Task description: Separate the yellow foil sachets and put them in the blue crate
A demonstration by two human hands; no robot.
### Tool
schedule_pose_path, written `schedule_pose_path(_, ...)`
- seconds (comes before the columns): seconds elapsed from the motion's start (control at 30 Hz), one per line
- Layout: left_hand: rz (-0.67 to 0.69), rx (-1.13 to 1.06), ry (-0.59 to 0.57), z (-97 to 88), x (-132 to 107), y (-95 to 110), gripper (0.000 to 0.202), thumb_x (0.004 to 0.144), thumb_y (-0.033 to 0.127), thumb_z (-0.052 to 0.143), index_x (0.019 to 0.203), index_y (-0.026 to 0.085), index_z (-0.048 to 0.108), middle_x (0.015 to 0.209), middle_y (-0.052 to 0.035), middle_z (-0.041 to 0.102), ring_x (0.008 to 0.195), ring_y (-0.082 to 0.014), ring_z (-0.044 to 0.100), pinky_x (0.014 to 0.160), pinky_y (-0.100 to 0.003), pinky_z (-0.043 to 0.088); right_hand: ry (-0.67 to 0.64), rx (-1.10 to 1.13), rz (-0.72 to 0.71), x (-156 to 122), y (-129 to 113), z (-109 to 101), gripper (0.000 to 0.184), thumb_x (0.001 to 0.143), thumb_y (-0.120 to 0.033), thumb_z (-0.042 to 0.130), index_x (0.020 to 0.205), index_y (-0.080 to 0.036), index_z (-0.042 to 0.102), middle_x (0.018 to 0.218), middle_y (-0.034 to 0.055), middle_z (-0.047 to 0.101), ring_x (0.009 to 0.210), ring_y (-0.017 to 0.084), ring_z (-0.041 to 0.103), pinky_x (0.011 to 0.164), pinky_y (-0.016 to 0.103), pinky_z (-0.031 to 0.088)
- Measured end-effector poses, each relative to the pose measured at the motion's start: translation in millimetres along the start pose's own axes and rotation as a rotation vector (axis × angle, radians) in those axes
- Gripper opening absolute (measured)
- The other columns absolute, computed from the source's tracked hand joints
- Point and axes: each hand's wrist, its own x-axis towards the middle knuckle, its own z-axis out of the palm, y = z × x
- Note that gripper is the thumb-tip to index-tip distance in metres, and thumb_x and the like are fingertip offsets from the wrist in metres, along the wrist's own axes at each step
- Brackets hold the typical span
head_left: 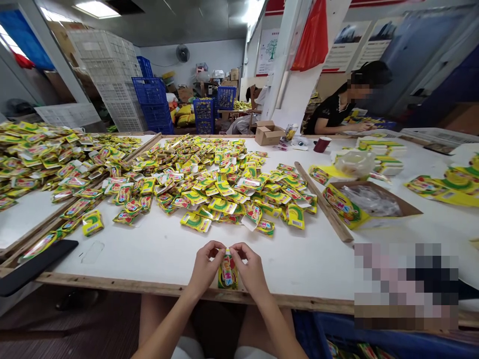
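Both of my hands pinch the top of one small yellow-green packet (228, 273) held upright at the near edge of the white table (157, 249). My left hand (205, 264) grips its upper left corner and my right hand (250, 267) grips its upper right corner, fingers closed on it. Just beyond my hands lies a wide heap of the same packets (220, 182), spread over the middle of the table.
A second heap of packets (41, 154) covers the table at left, past a wooden strip (325, 202). A cardboard tray (374, 202) with packets lies right. A dark phone-like slab (33, 264) lies near left. A seated person (342, 107) works at the far right; crates (112, 75) stack behind.
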Motion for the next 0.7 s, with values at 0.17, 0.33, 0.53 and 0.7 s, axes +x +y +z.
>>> schedule_pose_path(0.17, -0.005, 0.003, -0.012, -0.8, 2.1, 2.6, 0.014, 0.083, 0.03, 0.06, 0.08, 0.016, 0.064, 0.073, -0.0008, 0.063, 0.068, -0.0139, 0.057, 0.065, -0.024, 0.046, 0.002, 0.003, 0.035, 1.2, -1.6, 0.2, 0.028, 0.085, -0.045, 0.058, 0.079, -0.018, 0.062, 0.071, 0.003, 0.064, 0.064, 0.018, 0.057, 0.061, 0.026, 0.046)
schedule_pose_path(0.33, -0.001, 0.004, -0.016, -1.6, 2.9, 4.2, 0.014, 0.084, 0.03, 0.06, 0.08, 0.017, 0.064, 0.074, -0.0004, 0.064, 0.067, -0.0136, 0.057, 0.065, -0.023, 0.046, -0.002, -0.008, 0.046, 3.4, -3.8, 0.8, 0.026, 0.086, -0.043, 0.057, 0.079, -0.018, 0.062, 0.07, 0.0018, 0.063, 0.062, 0.016, 0.055, 0.059, 0.025, 0.044)
schedule_pose_path(0.53, 0.055, 0.0, -0.07, -6.3, -8.1, -4.3, 0.016, 0.086, 0.032, 0.06, 0.088, 0.018, 0.068, 0.085, -0.0033, 0.066, 0.082, -0.0175, 0.063, 0.075, -0.028, 0.05, -0.063, 0.035, 0.021, -6.1, 1.8, -3.4, 0.026, 0.089, -0.042, 0.056, 0.082, -0.019, 0.063, 0.077, 0.003, 0.066, 0.071, 0.018, 0.06, 0.066, 0.026, 0.047)
schedule_pose_path(0.7, 0.127, 0.045, -0.136, -11.8, -13.8, -4.6, 0.018, 0.089, 0.029, 0.056, 0.097, 0.021, 0.07, 0.093, -0.0053, 0.07, 0.089, -0.0194, 0.065, 0.082, -0.032, 0.052, -0.094, 0.067, -0.02, -18.6, 2.5, -3.1, 0.025, 0.09, -0.041, 0.054, 0.095, -0.02, 0.066, 0.089, 0.0059, 0.07, 0.082, 0.021, 0.065, 0.075, 0.029, 0.051)
